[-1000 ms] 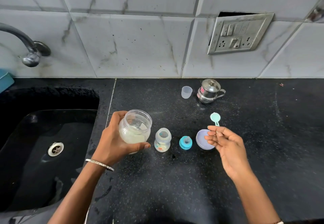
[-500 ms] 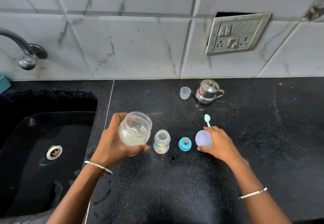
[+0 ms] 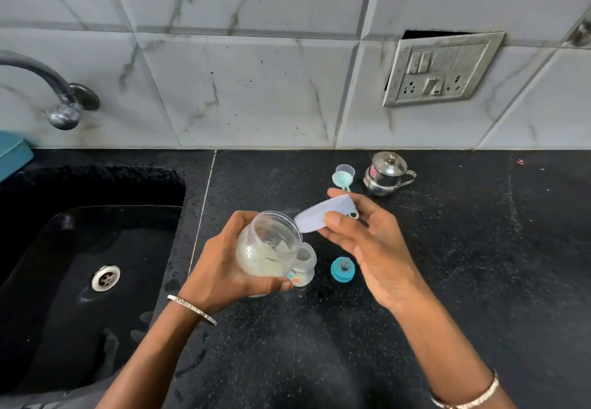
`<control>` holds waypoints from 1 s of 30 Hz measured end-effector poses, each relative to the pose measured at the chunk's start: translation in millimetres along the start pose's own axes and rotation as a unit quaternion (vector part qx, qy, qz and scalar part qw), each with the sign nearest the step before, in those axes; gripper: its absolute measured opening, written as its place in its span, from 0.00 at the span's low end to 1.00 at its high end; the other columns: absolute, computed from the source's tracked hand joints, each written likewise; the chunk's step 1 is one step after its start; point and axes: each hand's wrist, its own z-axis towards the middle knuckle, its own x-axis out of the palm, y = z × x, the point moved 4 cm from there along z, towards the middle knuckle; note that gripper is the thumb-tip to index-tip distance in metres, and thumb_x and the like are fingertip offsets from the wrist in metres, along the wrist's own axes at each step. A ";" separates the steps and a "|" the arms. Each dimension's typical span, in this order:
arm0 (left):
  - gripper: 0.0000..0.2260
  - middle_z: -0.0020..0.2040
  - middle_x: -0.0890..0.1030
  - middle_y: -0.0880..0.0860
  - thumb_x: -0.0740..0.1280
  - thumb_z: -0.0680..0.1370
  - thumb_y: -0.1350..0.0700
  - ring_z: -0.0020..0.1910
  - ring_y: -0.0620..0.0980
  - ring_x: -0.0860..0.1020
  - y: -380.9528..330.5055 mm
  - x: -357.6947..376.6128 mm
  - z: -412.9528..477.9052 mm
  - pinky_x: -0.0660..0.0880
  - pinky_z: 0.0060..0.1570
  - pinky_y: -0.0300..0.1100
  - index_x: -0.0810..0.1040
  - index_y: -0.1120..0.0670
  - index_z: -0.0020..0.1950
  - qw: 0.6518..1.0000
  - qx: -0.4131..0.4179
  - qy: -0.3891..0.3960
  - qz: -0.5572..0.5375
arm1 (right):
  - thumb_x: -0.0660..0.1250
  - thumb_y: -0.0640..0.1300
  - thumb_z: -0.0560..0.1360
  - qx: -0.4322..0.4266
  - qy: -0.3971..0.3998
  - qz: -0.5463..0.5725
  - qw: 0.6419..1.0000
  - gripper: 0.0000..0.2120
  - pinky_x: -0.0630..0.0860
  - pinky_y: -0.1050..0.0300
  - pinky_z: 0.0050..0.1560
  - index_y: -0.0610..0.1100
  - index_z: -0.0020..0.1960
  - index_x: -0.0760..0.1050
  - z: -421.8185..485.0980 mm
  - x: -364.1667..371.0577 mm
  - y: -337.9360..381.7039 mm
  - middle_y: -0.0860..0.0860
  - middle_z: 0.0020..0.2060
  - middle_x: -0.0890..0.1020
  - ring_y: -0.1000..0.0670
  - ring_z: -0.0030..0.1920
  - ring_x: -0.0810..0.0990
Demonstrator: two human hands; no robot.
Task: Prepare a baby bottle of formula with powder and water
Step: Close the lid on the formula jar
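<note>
Head view: left hand (image 3: 224, 268) grips the open, tilted jar (image 3: 268, 245) at frame centre, and right hand (image 3: 367, 242) pinches lid (image 3: 323, 216) and scoop (image 3: 339, 179) just beside its mouth. Bottle (image 3: 305, 261) stands open on the worktop (image 3: 447, 280), partly hidden by the jar. Capping the jar seems in hand: the lid must seat square, then twist.

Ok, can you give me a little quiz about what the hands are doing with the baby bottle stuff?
1. What does the left hand hold? A a clear plastic jar of white powder; B a wooden spoon; C a sponge.
2. True or false: the teal screw-on bottle cap is on the small clear baby bottle.
3. Fill in: the right hand pinches a pale lilac round ____.

Key: 1 A. 2 False, it lies on the black counter. 3 lid: the pale lilac round lid.
</note>
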 end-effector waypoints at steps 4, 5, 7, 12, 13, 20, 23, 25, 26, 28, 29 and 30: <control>0.41 0.55 0.81 0.37 0.86 0.56 0.47 0.54 0.41 0.81 -9.1 2.4 -2.2 0.75 0.48 0.29 0.73 0.47 0.65 1.000 0.012 0.006 -0.014 | 0.80 0.49 0.64 -0.035 0.029 -0.034 0.998 0.36 0.81 0.55 0.58 0.46 0.70 0.76 -2.5 24.5 -2.9 0.48 0.61 0.85 0.51 0.62 0.84; 0.40 0.55 0.82 0.39 0.86 0.56 0.49 0.53 0.42 0.82 -9.8 2.8 -2.8 0.76 0.48 0.31 0.74 0.47 0.65 1.000 0.011 0.006 -0.019 | 0.80 0.49 0.65 -0.037 0.038 -0.048 0.997 0.35 0.81 0.53 0.62 0.47 0.71 0.76 -2.8 27.9 -6.0 0.47 0.63 0.84 0.51 0.64 0.83; 0.40 0.55 0.83 0.43 0.87 0.57 0.51 0.54 0.44 0.82 -9.6 1.5 -3.4 0.78 0.51 0.35 0.75 0.47 0.65 0.999 0.003 0.003 -0.032 | 0.80 0.50 0.67 -0.044 0.054 -0.093 0.993 0.33 0.76 0.46 0.70 0.49 0.70 0.77 -2.9 30.8 -11.9 0.46 0.65 0.81 0.49 0.67 0.80; 0.40 0.58 0.82 0.42 0.86 0.57 0.51 0.57 0.43 0.81 -11.2 -6.0 -4.1 0.79 0.53 0.36 0.74 0.45 0.67 1.000 0.006 0.009 -0.029 | 0.82 0.56 0.65 -0.012 0.092 -0.210 0.973 0.33 0.76 0.44 0.70 0.55 0.68 0.78 -4.2 24.7 -17.5 0.54 0.62 0.83 0.51 0.65 0.80; 0.40 0.58 0.82 0.42 0.86 0.57 0.50 0.57 0.43 0.81 -11.6 -5.8 -4.1 0.79 0.53 0.36 0.74 0.45 0.67 0.999 0.006 0.013 -0.029 | 0.82 0.57 0.64 -0.001 0.099 -0.215 0.972 0.34 0.77 0.44 0.69 0.55 0.68 0.78 -3.8 23.4 -15.9 0.54 0.61 0.83 0.51 0.64 0.81; 0.39 0.55 0.83 0.43 0.83 0.56 0.47 0.55 0.45 0.82 -16.0 -0.7 -5.5 0.80 0.52 0.39 0.74 0.44 0.66 0.999 0.008 0.033 -0.026 | 0.84 0.53 0.64 0.046 0.193 -0.326 0.924 0.42 0.74 0.47 0.72 0.56 0.75 0.72 3.3 19.0 10.1 0.59 0.67 0.79 0.57 0.65 0.80; 0.39 0.54 0.83 0.43 0.84 0.57 0.50 0.53 0.45 0.83 -18.2 1.6 -3.8 0.81 0.52 0.45 0.74 0.43 0.66 0.999 0.015 0.047 -0.011 | 0.84 0.50 0.66 0.054 0.210 -0.334 0.917 0.44 0.74 0.49 0.73 0.55 0.77 0.69 7.2 22.7 23.4 0.60 0.68 0.78 0.59 0.66 0.79; 0.39 0.53 0.83 0.40 0.84 0.57 0.49 0.52 0.43 0.83 -20.0 3.2 -2.5 0.81 0.50 0.45 0.73 0.42 0.66 0.999 0.018 0.048 0.010 | 0.84 0.55 0.64 0.048 0.207 -0.347 0.913 0.44 0.76 0.49 0.71 0.55 0.77 0.71 10.2 27.3 27.9 0.60 0.67 0.79 0.59 0.65 0.80; 0.39 0.52 0.83 0.39 0.83 0.57 0.47 0.51 0.41 0.82 -20.7 3.6 -2.4 0.81 0.49 0.44 0.73 0.42 0.65 0.999 0.017 0.047 0.019 | 0.83 0.59 0.62 0.040 0.203 -0.368 0.906 0.44 0.77 0.49 0.70 0.55 0.75 0.72 11.2 29.9 29.0 0.60 0.65 0.81 0.59 0.63 0.81; 0.39 0.51 0.83 0.38 0.82 0.56 0.44 0.50 0.41 0.82 -19.9 3.3 -2.6 0.81 0.48 0.44 0.72 0.41 0.65 0.998 0.011 0.048 0.032 | 0.83 0.60 0.61 0.032 0.197 -0.391 0.899 0.40 0.79 0.47 0.66 0.55 0.71 0.77 12.9 32.1 28.9 0.59 0.60 0.84 0.58 0.59 0.83; 0.39 0.50 0.83 0.39 0.81 0.55 0.42 0.49 0.41 0.82 -18.9 2.9 -2.8 0.81 0.47 0.44 0.72 0.41 0.64 0.998 0.010 0.050 0.037 | 0.84 0.57 0.62 0.031 0.198 -0.387 0.900 0.38 0.80 0.47 0.65 0.55 0.70 0.78 13.7 31.5 28.3 0.58 0.59 0.85 0.57 0.58 0.84; 0.39 0.50 0.83 0.39 0.80 0.55 0.42 0.49 0.41 0.82 -17.8 2.5 -3.1 0.81 0.47 0.44 0.72 0.42 0.64 0.998 0.008 0.053 0.040 | 0.85 0.53 0.63 0.031 0.204 -0.379 0.902 0.36 0.80 0.47 0.65 0.55 0.69 0.78 14.3 30.6 27.9 0.57 0.58 0.85 0.56 0.58 0.85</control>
